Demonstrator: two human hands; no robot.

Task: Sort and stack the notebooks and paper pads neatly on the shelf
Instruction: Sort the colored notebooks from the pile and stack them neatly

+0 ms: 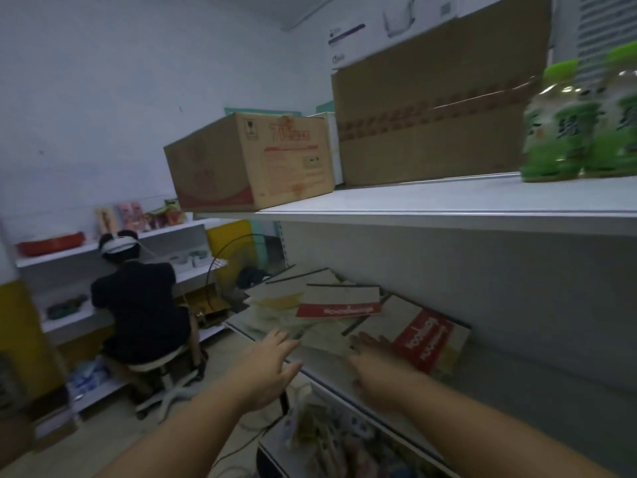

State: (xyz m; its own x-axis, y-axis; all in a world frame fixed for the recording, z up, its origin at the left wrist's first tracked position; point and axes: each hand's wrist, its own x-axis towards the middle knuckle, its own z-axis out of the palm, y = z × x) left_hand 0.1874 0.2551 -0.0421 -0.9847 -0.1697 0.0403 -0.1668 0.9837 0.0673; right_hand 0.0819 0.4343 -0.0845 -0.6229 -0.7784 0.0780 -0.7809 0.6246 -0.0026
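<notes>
**A:** Head view, grip first. What do we record for the hands?

**B:** Both are spread and empty. The left hand (272, 360) has its fingers straight and fanned, holding nothing, above the front edge of the middle shelf (510, 401). The right hand (374, 360) is likewise flat, with fingers extended and nothing held. Its fingertips lie at the near corner of the red-covered notebook (427, 339), though blur keeps us from saying whether they touch.

**A:** Where do we place the task's things?

**B:** They are on that same shelf, as a loose heap of notebooks and pads (272, 312) that overlap at different angles, none squared. A pad with a red band (339, 303) lies on top toward the back. The red-covered notebook lies tilted at the right, propped on what is beneath it.

**A:** What do we judge could go wrong?

**B:** The heap runs up to the front lip. A push from flat fingers, with no grip, could slide the pale pads off the edge onto the lower-shelf goods (331, 439). Lifting the tilted notebook alone may drag its neighbours askew. The upper shelf (413, 219) hangs just overhead, so a raised stack could catch on it.

**A:** And the pose?

**B:** Both forearms extend forward side by side, palms down and hands apart — the left hand is nearer the shelf's open end.
</notes>
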